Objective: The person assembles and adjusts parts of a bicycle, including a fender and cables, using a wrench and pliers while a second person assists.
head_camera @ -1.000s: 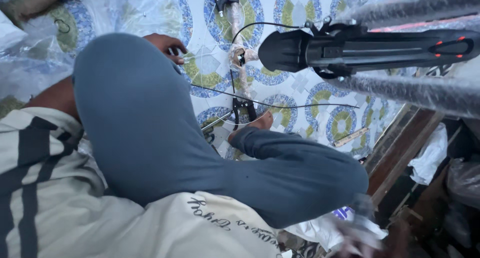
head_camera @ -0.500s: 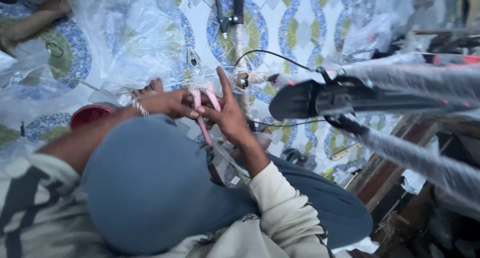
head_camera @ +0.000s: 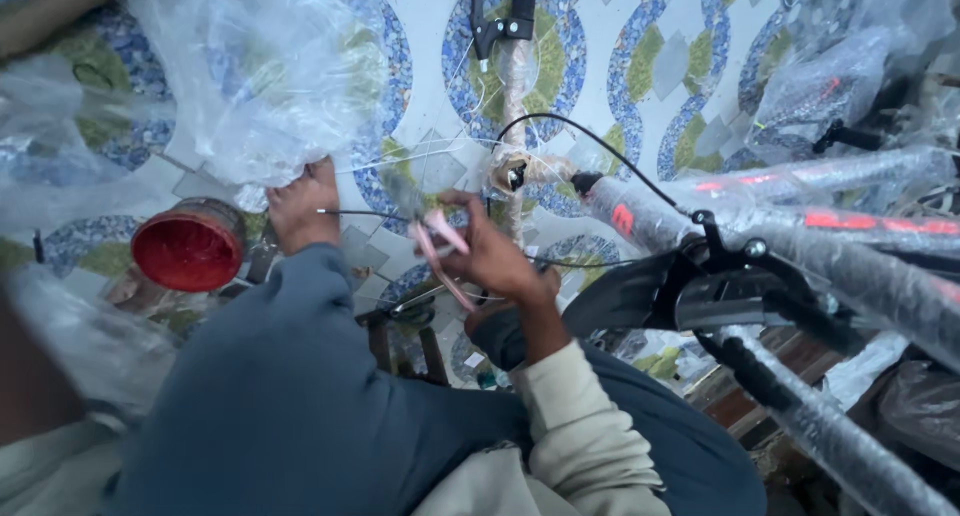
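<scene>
I sit on a patterned tile floor (head_camera: 700,66) with my blue-trousered knee (head_camera: 300,396) raised in front of me. My right hand (head_camera: 495,261) is closed on a pink-handled pliers-like tool (head_camera: 440,246), beside a thin black cable (head_camera: 590,136). My left hand (head_camera: 300,206) shows just past the knee and pinches the end of a thin wire (head_camera: 365,214) that runs across to the tool. The left forearm is hidden behind the knee.
A bicycle frame wrapped in plastic film (head_camera: 830,246) with a black saddle (head_camera: 640,286) fills the right side. A red round tin (head_camera: 190,246) stands at the left. Clear plastic bags (head_camera: 260,76) lie at the back left, a black tool (head_camera: 505,16) at the top.
My two hands have drawn apart, the left to the left and the right to the right with the tool. My knee now covers the left forearm. The view has shifted slightly.
</scene>
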